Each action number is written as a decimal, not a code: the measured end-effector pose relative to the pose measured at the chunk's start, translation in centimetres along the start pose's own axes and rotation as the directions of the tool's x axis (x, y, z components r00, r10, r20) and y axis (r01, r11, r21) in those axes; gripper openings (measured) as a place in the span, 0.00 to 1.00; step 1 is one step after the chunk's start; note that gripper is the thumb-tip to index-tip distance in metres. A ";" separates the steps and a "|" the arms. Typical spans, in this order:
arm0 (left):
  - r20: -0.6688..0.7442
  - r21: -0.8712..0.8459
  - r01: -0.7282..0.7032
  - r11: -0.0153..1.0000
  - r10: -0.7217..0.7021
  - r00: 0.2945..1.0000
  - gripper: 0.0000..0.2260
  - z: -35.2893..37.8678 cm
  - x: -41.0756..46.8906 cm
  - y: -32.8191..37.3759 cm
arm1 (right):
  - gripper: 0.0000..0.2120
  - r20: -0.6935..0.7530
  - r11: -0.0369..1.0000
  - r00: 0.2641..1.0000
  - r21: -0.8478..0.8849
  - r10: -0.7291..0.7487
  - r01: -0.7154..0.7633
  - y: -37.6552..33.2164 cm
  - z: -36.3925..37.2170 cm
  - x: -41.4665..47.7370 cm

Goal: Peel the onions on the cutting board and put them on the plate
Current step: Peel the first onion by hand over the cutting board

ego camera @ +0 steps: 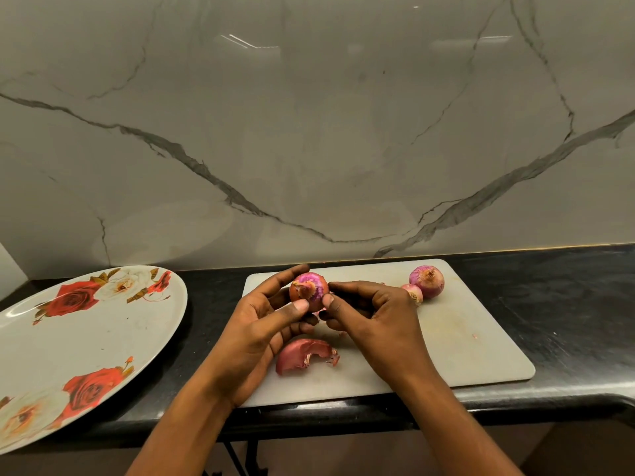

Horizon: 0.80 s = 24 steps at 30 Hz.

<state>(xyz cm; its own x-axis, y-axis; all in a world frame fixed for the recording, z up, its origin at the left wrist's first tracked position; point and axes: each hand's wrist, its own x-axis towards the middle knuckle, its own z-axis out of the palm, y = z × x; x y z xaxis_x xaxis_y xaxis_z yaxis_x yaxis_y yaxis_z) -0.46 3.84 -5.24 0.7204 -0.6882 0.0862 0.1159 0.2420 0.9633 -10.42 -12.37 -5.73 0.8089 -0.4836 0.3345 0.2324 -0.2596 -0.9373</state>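
My left hand (264, 324) holds a small red onion (309, 290) above the white cutting board (464, 338), fingers curled round it. Part of its skin is off and purple flesh shows. My right hand (371, 314) pinches the onion's skin at its right side with thumb and fingertips. A large torn piece of red onion skin (305, 355) lies on the board below my hands. Two more onions lie at the board's far right: a bigger one (427, 281) and a smaller one (412, 293), partly hidden behind my right hand. The rose-patterned plate (86, 338) sits to the left.
The board and plate lie on a black countertop (567, 304) with a rounded front edge. A marble wall (309, 132) rises right behind the counter. Small skin scraps (475, 336) dot the board's right half.
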 end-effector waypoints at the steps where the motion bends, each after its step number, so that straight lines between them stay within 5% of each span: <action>1: 0.001 0.019 -0.006 1.000 0.006 1.000 0.25 0.0 0.0 0.0 | 0.10 0.007 1.000 1.000 -0.002 0.003 -0.003 0.0 0.0 0.0; 24: 0.016 0.095 -0.071 0.993 0.070 0.997 0.28 0.0 0.0 -0.4 | 0.12 0.051 0.991 0.997 0.116 0.055 -0.060 -0.3 -0.4 0.1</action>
<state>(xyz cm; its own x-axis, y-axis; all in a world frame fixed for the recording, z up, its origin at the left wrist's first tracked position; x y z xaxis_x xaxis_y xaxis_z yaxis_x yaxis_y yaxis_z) -0.50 3.79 -5.61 0.7155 -0.6806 0.1576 -0.0013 0.2244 0.9745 -10.60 -12.69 -5.38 0.8467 -0.4541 0.2774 0.2443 -0.1314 -0.9607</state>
